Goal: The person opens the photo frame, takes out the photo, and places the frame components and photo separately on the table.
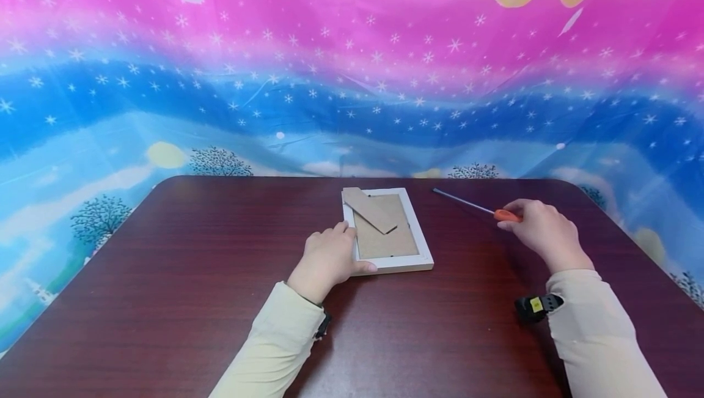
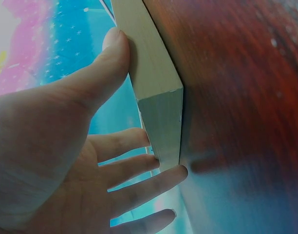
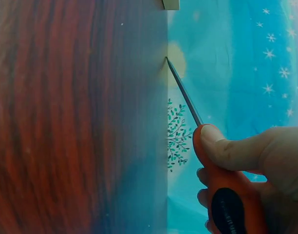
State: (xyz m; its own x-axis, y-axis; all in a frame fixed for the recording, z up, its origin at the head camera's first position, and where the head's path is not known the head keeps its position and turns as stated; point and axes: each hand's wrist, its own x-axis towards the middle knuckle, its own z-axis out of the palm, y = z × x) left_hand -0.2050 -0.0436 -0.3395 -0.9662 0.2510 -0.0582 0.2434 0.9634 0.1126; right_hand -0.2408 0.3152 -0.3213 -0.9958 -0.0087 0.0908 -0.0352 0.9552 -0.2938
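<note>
A white picture frame (image 1: 426, 250) lies face down on the table, its brown backing board (image 1: 371, 244) upward. Slanting across the board is a cardboard stand flap (image 1: 370, 210). My left hand (image 1: 330, 254) rests on the frame's near left corner, thumb along the front edge. In the left wrist view, the other fingers (image 2: 139, 192) spread fairly straight beside the frame's pale wooden side (image 2: 156, 63). Off to the frame's right, my right hand (image 1: 544, 230) grips a screwdriver (image 3: 222, 170) by its orange handle. Its metal shaft points toward the far left, away from the frame.
The dark reddish wooden table (image 1: 165, 276) has rounded far corners. Behind it hangs a pink and blue curtain (image 1: 341, 80) printed with snowflakes and trees. A black strap device (image 1: 532, 308) sits at my right wrist.
</note>
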